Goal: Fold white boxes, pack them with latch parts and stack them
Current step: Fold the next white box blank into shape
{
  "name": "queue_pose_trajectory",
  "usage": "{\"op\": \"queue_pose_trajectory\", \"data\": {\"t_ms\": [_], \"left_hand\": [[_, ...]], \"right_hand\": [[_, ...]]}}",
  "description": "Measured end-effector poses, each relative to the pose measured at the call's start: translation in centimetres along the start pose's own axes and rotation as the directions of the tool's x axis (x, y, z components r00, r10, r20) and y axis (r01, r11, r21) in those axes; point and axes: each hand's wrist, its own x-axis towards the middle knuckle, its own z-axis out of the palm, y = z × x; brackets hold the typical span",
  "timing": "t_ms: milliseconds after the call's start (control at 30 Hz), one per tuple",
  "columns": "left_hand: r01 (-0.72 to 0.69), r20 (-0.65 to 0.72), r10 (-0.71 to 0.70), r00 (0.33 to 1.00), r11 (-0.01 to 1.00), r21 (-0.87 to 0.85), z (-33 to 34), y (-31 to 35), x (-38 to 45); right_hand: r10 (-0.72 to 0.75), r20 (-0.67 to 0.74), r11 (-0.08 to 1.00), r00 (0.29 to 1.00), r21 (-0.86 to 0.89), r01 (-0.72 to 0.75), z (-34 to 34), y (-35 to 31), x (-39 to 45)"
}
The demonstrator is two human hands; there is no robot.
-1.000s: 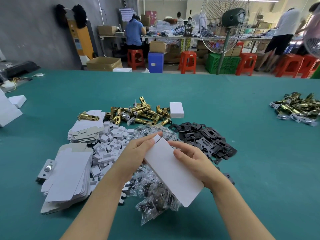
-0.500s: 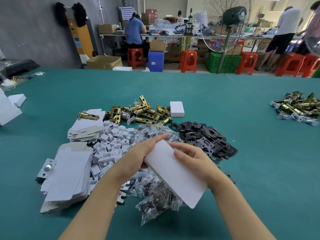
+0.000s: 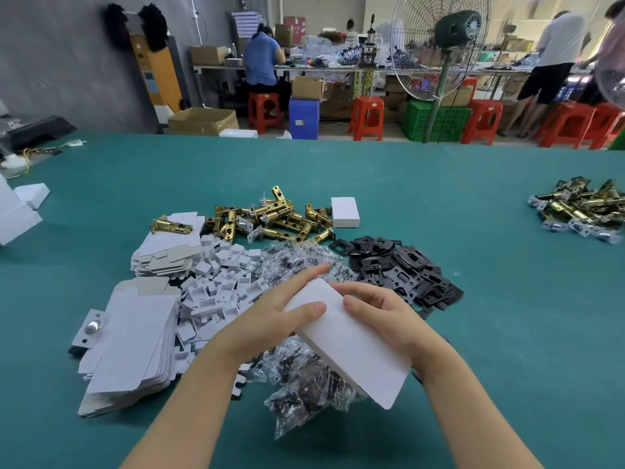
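I hold a long white box (image 3: 351, 346) slanted above the table, its far end between both hands. My left hand (image 3: 270, 316) grips its left side, thumb on top and fingers stretched along the far end. My right hand (image 3: 382, 313) grips the right side, thumb on the top face. Flat white box blanks (image 3: 132, 343) lie stacked at the left. Brass latch parts (image 3: 270, 221) are heaped behind, black plates (image 3: 399, 269) at the right, and small bags of screws (image 3: 304, 394) lie under the box.
A closed white box (image 3: 345, 212) lies beside the brass heap. Small white card inserts (image 3: 216, 286) are piled in the middle. A second latch heap (image 3: 581, 211) sits far right; white boxes (image 3: 17, 211) stand far left. Beyond the green table (image 3: 507, 333) are stools, a fan and people.
The box has tilted a little and its far end looks closed. My left thumb has come onto the top face; both hands stay at the far end.
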Motion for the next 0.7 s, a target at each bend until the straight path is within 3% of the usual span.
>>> {"op": "queue_pose_trajectory", "data": {"t_ms": [233, 400, 700], "left_hand": [[-0.085, -0.161, 0.053, 0.986, 0.977, -0.196, 0.5, -1.3, 0.7], [-0.075, -0.09, 0.054, 0.994, 0.965, -0.252, 0.1, -2.2, 0.7], [-0.036, -0.133, 0.014, 0.991, 0.985, -0.171, 0.1, -2.8, 0.9]], "right_hand": [[-0.015, -0.054, 1.0, 0.998, -0.029, 0.013, -0.2, -0.6, 0.2], [-0.018, -0.065, 0.998, 0.998, -0.054, 0.015, -0.5, -0.7, 0.0], [0.008, -0.037, 1.0, 0.999, -0.01, -0.008, -0.8, -0.1, 0.1]]}}
